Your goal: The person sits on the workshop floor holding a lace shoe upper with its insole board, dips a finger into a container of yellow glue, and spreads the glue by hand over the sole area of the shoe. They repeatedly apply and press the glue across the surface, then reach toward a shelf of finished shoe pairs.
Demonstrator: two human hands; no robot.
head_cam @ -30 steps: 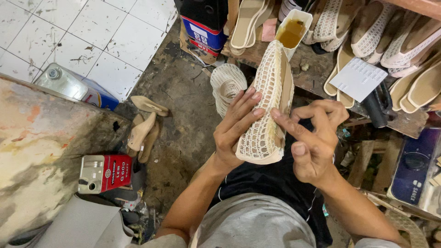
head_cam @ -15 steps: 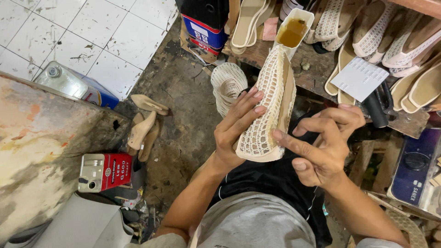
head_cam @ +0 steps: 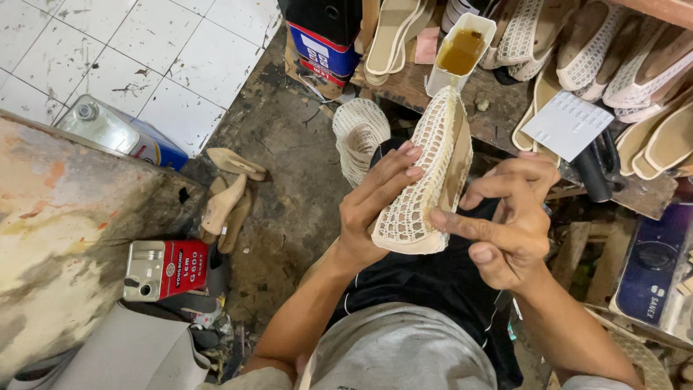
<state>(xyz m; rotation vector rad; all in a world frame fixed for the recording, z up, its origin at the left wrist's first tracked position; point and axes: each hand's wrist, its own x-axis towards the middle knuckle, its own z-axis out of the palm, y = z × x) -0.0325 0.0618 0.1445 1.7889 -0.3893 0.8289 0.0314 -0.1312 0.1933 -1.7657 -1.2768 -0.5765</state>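
Between both hands (head_cam: 375, 209): woven shoe upper (head_cam: 426, 173)

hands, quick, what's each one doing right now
Left hand: closed around the woven shoe upper, holding it up.
Right hand: open, holding nothing; index fingertip touches the upper's lower edge.

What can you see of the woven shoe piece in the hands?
The woven shoe upper is cream, an open lattice weave over a solid form. It is held upright, its narrow end pointing away from the person, above the lap. The left hand grips its left side; the right hand touches its lower right edge with a fingertip.
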